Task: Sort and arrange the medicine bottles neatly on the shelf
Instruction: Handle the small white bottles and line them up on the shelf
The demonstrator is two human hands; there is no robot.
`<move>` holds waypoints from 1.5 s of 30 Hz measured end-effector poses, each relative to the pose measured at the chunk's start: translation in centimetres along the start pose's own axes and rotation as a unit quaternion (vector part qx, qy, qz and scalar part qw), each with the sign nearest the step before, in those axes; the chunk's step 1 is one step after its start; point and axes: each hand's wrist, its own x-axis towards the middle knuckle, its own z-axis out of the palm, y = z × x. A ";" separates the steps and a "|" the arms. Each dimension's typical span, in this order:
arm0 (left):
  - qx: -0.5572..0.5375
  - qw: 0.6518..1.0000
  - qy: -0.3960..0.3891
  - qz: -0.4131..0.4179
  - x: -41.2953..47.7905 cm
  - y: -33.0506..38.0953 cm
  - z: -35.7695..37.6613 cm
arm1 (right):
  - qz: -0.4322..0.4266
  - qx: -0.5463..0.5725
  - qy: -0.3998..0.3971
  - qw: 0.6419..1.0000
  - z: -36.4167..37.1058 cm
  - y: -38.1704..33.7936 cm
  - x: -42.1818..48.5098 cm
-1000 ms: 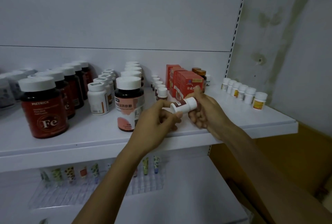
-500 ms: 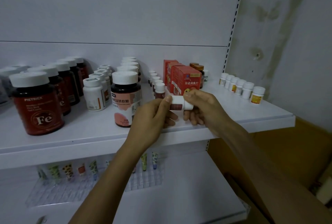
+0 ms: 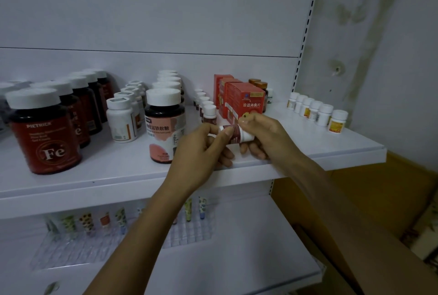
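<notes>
A small white bottle with a dark red label (image 3: pixel 238 134) lies sideways between both hands, just above the front of the white shelf (image 3: pixel 331 150). My left hand (image 3: pixel 201 150) pinches its left end with thumb and fingers. My right hand (image 3: pixel 265 136) grips its right end, thumb on top. Behind them stands a row of matching small bottles (image 3: pixel 208 111). To the left stand a pink-labelled jar (image 3: pixel 164 126), white bottles (image 3: pixel 122 119) and dark red Fe jars (image 3: pixel 45 133).
Red boxes (image 3: pixel 244 102) and amber bottles (image 3: pixel 260 86) stand behind the hands. A row of small white bottles with yellow labels (image 3: pixel 317 112) lines the shelf's right end. The lower shelf (image 3: pixel 237 259) holds a clear rack of tubes (image 3: pixel 106 223). A stained wall (image 3: pixel 379 57) bounds the right.
The bottle has turned in my hands from tilted with its cap toward the left to lying nearly level. Both hands stayed in front of the red boxes. The camera view shifted slightly.
</notes>
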 end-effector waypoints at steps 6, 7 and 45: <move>0.044 0.998 -0.017 0.033 -0.2 -0.1 -0.3 | 0.006 0.024 0.010 1.000 0.2 0.0 0.1; 0.045 0.998 -0.013 0.029 -0.2 -0.1 -0.3 | 0.005 0.028 0.004 1.000 0.2 -0.1 0.0; 0.499 0.809 0.200 0.237 -0.3 -3.4 2.8 | -0.039 -0.522 -0.030 0.851 3.2 -4.1 7.2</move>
